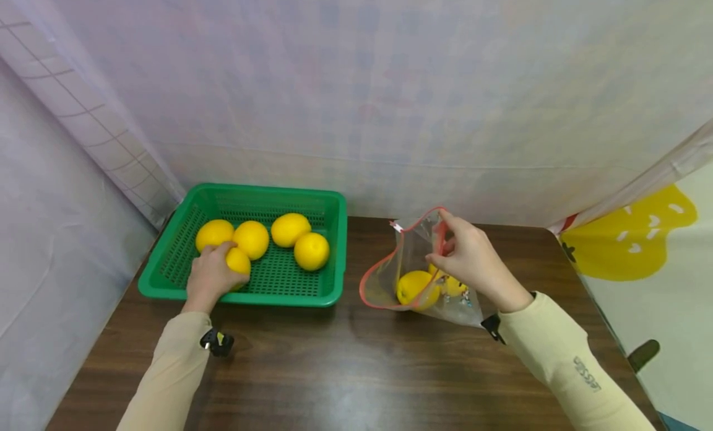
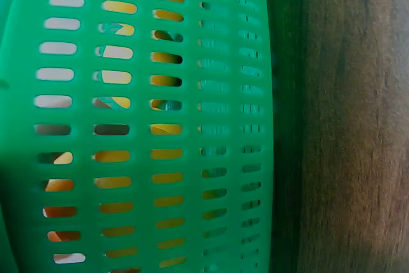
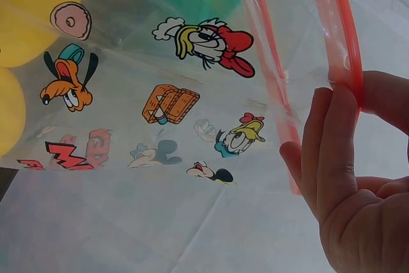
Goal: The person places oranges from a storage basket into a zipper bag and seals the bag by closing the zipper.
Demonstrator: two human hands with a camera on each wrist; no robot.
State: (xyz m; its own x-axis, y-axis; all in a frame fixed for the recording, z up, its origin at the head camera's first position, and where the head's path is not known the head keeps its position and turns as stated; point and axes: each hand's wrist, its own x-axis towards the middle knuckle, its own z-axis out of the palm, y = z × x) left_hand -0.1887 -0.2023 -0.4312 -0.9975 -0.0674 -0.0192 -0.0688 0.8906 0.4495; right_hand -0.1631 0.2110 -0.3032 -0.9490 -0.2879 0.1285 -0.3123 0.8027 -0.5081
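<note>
In the head view a green plastic basket (image 1: 278, 298) holds several yellow lemons (image 1: 251, 239). My left hand (image 1: 210, 273) reaches over its front rim and grips one lemon (image 1: 239, 261) at the front left; the palm side is hidden. The basket wall (image 2: 137, 116) blocks that hand in the left wrist view. To the right, a clear zip bag (image 1: 411, 248) with a red zip edge stands with its mouth apart. My right hand (image 1: 473, 254) pinches the bag's edge between thumb and fingers. Inside lie two lemons, one in plain view (image 1: 413, 285). Cartoon prints (image 3: 204, 46) cover the bag.
Basket and bag stand on a dark brown wooden table (image 1: 334, 369). A pale checked curtain (image 1: 367, 109) hangs behind the table, and another pale sheet (image 1: 50, 233) is at the left. A yellow printed shape (image 1: 629, 239) shows on the white surface to the right.
</note>
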